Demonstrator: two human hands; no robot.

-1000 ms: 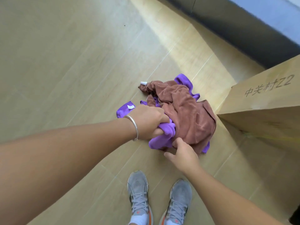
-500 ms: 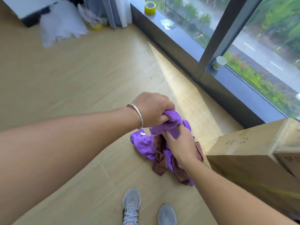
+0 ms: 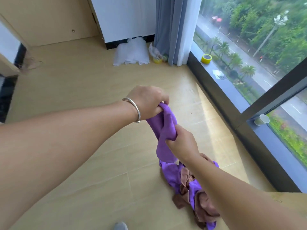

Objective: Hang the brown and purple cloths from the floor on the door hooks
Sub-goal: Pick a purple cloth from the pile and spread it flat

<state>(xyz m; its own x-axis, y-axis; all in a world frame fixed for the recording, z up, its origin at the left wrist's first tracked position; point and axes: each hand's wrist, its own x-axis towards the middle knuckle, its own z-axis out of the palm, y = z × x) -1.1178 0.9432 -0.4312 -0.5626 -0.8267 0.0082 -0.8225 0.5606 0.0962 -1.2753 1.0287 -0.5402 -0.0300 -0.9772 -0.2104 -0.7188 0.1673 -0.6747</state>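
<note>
My left hand (image 3: 147,102), with a silver bangle on the wrist, grips the top end of a purple cloth (image 3: 166,130) and holds it up off the floor. My right hand (image 3: 182,145) is closed on the same purple cloth a little lower down. The cloth hangs in a long bunch. Its lower part is tangled with a brown cloth (image 3: 204,208) that trails down toward the wooden floor, partly behind my right forearm. No door hooks are in view.
A large window (image 3: 249,63) with a dark sill runs along the right. On the sill stand a yellow tape roll (image 3: 206,58) and a paper cup (image 3: 261,119). A white cloth (image 3: 131,53), another tape roll (image 3: 157,60) and curtains (image 3: 172,27) lie at the far wall. A shoe tip (image 3: 120,226) shows below.
Both hands have raised the purple cloth higher, stretching it out. My view has tilted up, so the far wall and curtains show and the cardboard box has left the frame.
</note>
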